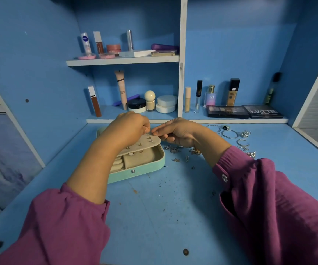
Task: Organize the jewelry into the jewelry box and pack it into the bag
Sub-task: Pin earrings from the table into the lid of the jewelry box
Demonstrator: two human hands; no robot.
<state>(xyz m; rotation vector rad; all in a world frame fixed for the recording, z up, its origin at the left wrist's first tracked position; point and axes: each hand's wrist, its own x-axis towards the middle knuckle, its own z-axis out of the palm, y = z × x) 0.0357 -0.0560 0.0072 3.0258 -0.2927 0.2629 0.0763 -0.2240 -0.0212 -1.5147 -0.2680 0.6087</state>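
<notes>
A mint-green jewelry box (135,174) lies open on the blue desk, with beige lining and a beige earring flap (144,145) raised over it. Several small earrings sit pinned on the flap. My left hand (129,127) pinches a tiny earring at the flap's far edge. My right hand (175,131) grips that same edge of the flap between thumb and fingers. Loose jewelry (183,152) lies on the desk right of the box, and silver hoops and rings (232,134) lie farther right. No bag is in view.
Cosmetics bottles, jars and tubes (150,104) stand on the low shelf behind the box, with two eyeshadow palettes (244,111) at the right. An upper shelf (123,61) carries more cosmetics. Small specks of debris dot the desk near me.
</notes>
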